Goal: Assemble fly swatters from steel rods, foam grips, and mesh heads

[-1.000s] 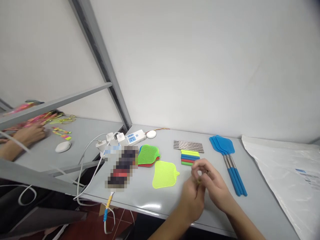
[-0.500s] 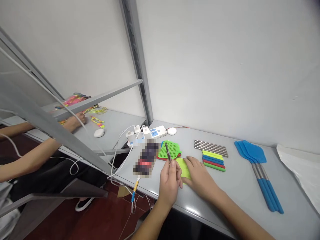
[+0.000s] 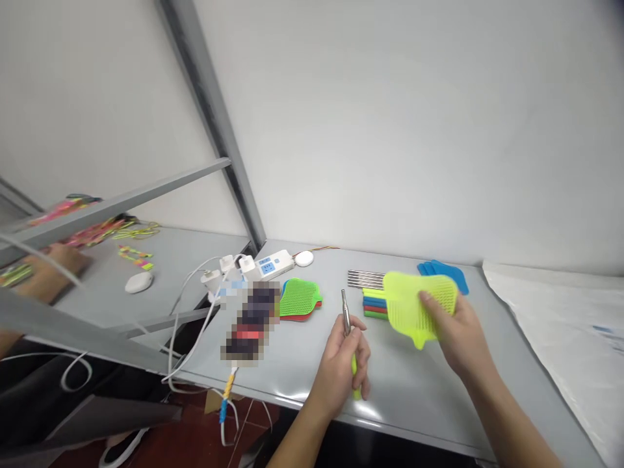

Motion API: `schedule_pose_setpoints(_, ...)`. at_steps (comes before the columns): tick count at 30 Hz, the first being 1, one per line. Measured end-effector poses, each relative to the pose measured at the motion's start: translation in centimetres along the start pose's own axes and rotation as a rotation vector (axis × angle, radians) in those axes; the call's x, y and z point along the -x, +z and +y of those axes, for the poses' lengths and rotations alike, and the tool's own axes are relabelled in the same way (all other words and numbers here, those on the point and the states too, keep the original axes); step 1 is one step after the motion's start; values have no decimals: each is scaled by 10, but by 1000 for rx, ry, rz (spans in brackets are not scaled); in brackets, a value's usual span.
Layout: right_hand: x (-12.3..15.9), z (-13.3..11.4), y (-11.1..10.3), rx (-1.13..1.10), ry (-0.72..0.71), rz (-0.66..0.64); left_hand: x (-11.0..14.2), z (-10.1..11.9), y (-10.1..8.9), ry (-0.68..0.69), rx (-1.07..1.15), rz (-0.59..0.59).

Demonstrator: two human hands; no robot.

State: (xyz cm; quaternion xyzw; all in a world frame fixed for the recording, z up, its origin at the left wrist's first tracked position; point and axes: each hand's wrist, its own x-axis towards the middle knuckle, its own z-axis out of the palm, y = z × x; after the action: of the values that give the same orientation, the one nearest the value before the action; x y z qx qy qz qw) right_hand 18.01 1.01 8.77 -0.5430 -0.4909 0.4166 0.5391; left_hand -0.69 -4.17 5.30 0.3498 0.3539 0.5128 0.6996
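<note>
My left hand (image 3: 341,357) is closed around a metal rod with a yellow-green grip (image 3: 350,338), its steel tip pointing up and away from me. My right hand (image 3: 455,328) grips a yellow-green mesh swatter head (image 3: 414,305), lifted above the grey table (image 3: 302,364) with its stub end pointing down. Behind the lifted head lie a stack of coloured grips (image 3: 374,304), a row of steel rods (image 3: 365,279) and blue swatters (image 3: 443,270), partly hidden by my right hand.
Green and red swatter heads (image 3: 298,300) lie stacked left of my hands. A white power strip (image 3: 273,265) with chargers and cables sits at the table's back left. A white plastic sheet (image 3: 560,318) covers the right end. Another person's hand (image 3: 53,260) works at the neighbouring table.
My right hand has lifted the yellow-green swatter head off the table and carried it right. My left hand still holds the rod, now lower. The view has swung back to the right.
</note>
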Motion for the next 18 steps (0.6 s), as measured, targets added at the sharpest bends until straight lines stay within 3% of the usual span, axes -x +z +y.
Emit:
schedule_pose_setpoints(3, -15, -20, -11, -332, -25, 215, -7, -11, 19, -76, -86, -102)
schedule_pose_setpoints(5, -22, -26, -10, -400, -67, 263, -11, -19, 30, -130, -143, -170)
schedule_pose_setpoints(10, -21, -27, -1, -436, -129, 291, -15, -28, 41, -162, -267, -291)
schedule_pose_setpoints(18, -11, -25, 0, -374, -132, 237, -17, -27, 39, -160, -279, -299)
